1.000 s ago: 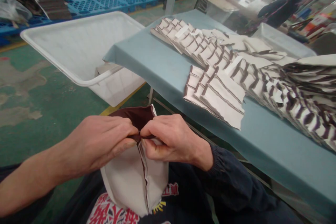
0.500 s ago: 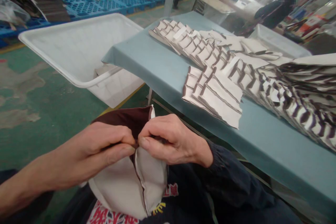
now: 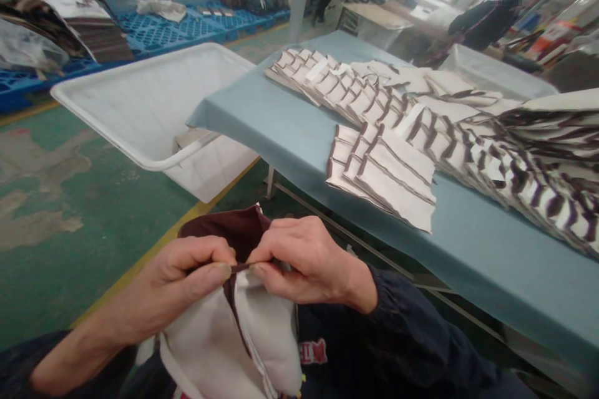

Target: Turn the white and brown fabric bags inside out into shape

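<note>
A sewn fabric piece (image 3: 215,336), off-white outside with a dark brown inside, hangs open like a pouch in front of my body. My left hand (image 3: 187,280) pinches its brown edge between thumb and forefinger. On the same edge, a little to the right, my right hand (image 3: 304,262) has a matching pinch. A short strip of brown edge shows stretched between the two thumbs. Below it a seam runs down the off-white side. The fingers behind the cloth are partly hidden.
A blue-grey covered table (image 3: 468,249) stands ahead to the right. On it lie a small stack of similar pieces (image 3: 393,174) and a long overlapping row (image 3: 374,93). A white plastic tub (image 3: 116,93) stands left of the table, before a blue pallet (image 3: 154,31).
My hands have drawn slightly apart along the brown edge, so a strip of it now shows between them. The camera view has shifted a little.
</note>
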A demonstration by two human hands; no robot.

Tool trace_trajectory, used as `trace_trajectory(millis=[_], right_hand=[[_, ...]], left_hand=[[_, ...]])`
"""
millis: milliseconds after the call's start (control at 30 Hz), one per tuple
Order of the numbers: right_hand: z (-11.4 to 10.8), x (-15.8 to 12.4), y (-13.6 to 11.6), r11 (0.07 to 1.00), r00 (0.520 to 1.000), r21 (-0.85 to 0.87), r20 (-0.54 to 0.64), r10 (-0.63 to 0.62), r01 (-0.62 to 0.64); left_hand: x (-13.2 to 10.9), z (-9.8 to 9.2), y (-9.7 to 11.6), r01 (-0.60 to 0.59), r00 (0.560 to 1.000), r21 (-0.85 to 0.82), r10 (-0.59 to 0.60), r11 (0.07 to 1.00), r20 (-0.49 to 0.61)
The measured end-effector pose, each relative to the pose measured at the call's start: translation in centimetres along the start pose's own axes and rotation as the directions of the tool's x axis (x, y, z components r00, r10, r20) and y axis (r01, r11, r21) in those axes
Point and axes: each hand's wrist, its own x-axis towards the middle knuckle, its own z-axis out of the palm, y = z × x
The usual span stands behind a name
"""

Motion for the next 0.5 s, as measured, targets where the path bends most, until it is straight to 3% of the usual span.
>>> trace_trajectory(millis=[167, 300, 400, 500], right_hand=[[0.1, 0.2, -1.4, 0.949, 0.995, -0.3, -0.014, -0.101, 0.092], [0.0, 0.1, -2.2, 0.918, 0.996, -0.386, 0.033, -0.088, 0.094], [-0.2, 0.0, -2.0, 0.958, 0.998, -0.281, 0.047, -0.044, 0.056], [-0.3, 0.1, -1.2, 1.0, 0.998, -0.014, 0.062, 0.009, -0.008]], left_hand=[[0.9, 1.1, 1.3, -0.141, 0.986, 0.154, 0.153, 0.978, -0.072], [1.0, 1.4, 2.7, -0.255, 0.952, 0.358, 0.298, 0.898, -0.07], [0.8, 1.4, 4.2, -0.296, 0.936, 0.425, 0.349, 0.855, -0.05], [0.9, 1.8, 6.2, -0.32, 0.931, 0.371, 0.362, 0.872, -0.05]])
